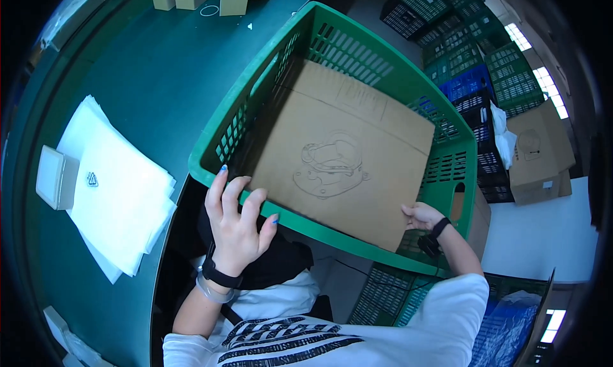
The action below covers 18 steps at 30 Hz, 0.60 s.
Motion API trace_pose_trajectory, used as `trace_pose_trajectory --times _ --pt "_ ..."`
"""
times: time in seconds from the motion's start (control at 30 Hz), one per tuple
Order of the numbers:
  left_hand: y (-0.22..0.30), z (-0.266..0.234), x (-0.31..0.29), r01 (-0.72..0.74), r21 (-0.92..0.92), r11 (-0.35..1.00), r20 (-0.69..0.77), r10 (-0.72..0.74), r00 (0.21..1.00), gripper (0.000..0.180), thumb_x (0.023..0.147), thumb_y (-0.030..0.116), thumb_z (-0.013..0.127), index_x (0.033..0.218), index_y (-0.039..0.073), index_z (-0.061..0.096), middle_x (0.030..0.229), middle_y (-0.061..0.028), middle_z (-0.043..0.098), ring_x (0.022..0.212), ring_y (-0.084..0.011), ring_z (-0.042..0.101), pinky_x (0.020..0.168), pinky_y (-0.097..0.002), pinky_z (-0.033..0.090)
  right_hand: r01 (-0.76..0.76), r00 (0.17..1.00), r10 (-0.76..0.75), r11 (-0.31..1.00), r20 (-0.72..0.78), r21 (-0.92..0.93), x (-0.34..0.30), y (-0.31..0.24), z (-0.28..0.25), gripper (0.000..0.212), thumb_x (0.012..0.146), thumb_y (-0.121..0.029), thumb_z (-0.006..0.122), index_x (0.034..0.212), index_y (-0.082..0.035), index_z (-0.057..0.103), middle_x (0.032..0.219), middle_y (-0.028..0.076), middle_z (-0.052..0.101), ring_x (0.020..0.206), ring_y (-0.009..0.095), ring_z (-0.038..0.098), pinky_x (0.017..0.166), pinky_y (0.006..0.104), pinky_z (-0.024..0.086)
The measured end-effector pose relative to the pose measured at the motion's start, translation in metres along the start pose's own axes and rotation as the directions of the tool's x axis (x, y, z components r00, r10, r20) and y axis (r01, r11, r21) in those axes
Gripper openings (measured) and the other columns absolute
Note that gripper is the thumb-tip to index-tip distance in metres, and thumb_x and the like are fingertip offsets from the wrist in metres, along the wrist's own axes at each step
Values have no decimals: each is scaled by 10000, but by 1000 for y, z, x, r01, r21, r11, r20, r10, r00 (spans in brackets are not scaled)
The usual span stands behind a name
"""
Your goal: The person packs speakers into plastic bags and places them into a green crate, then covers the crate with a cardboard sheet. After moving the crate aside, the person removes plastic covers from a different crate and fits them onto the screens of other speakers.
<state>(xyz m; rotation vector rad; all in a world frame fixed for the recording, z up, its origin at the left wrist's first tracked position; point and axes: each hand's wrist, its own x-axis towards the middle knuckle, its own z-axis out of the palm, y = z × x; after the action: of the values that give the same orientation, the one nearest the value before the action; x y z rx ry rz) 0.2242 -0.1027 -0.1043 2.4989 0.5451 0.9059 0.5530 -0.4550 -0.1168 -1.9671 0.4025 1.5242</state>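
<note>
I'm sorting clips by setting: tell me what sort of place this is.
Probably a packing or storage area in a workshop or warehouse: stacked crates at the upper right, a green table bearing white sheets, and a green basket holding brown cardboard.

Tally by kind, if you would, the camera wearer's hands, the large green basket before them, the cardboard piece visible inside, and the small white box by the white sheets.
Hands: left hand, right hand, 2
Green basket: 1
Cardboard piece: 1
White box: 1
Total: 5
</note>
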Motion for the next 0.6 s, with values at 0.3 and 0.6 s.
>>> trace_pose_trajectory --times 0.3,0.6 --pt "9 6 0 -1 -21 1000 47 2 999 297 790 291 628 1005 87 612 1205 -151 492 1280 -413 321 1023 -496 316 -25 999 16 956 -33 -293 44 39 -19 370 944 -333 561 1199 -65 559 1007 82 676 736 205 671 626 343 553" --pt "22 0 11 41 48 998 21 -42 999 263 867 215 539 1076 66 601 1262 -149 487 1321 -386 304 1082 -490 233 564 809 -585 746 -57 353 -19 -113 97 370 936 -119 523 1288 -40 440 1071 128 632 863 156 617 748 280 510"
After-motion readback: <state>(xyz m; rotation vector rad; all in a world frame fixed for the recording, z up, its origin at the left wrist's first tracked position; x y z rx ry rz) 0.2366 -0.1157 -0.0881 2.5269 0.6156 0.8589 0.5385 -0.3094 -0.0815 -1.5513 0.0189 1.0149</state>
